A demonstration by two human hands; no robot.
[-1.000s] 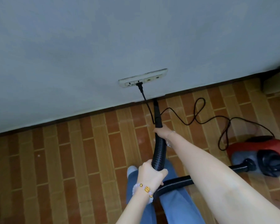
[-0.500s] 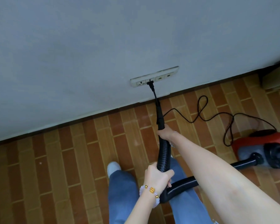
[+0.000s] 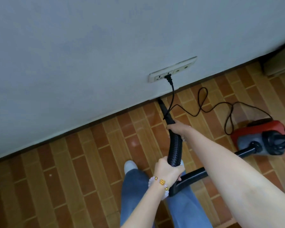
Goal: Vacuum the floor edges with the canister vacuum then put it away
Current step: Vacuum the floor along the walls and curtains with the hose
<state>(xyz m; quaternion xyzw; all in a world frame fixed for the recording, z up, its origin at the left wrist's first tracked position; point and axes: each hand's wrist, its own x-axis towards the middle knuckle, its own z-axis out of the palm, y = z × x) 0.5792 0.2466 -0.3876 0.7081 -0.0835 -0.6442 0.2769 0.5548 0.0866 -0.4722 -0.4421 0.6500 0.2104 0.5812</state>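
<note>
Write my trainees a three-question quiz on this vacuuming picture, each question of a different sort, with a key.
1. True or false: the vacuum's plug sits in the wall socket.
2. The tip of the nozzle points at: A the edge where floor meets wall; B the wall socket; C a carpet.
3. Fill in: the left hand grips the hose near the person's knees; the ____ hand grips it by the nozzle.

Key: 1 true; 2 A; 3 right hand.
</note>
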